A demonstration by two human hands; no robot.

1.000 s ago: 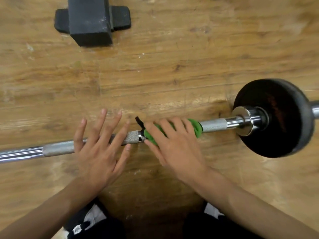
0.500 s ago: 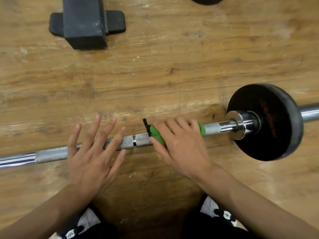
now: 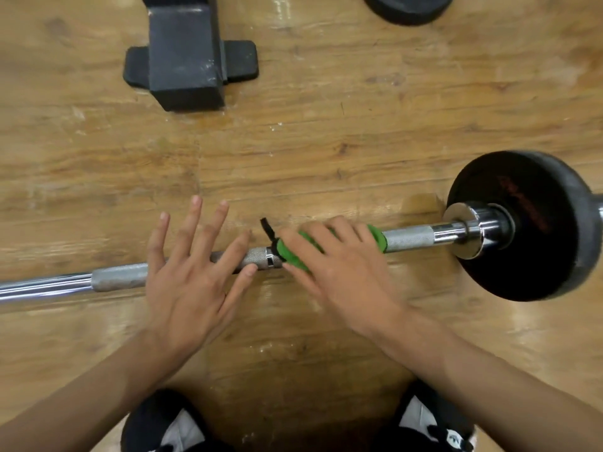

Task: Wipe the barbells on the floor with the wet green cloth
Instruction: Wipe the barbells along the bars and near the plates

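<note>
Barbell (image 3: 409, 239) on floor, right hand (image 3: 342, 272) gripping green cloth (image 3: 290, 252) around it, left hand (image 3: 192, 272) flat, fingers spread

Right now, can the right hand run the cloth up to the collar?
Probably yes. The right hand grips the cloth around the bar, and only bare bar lies between it and the collar. The left hand rests on the bar on the other side.
</note>
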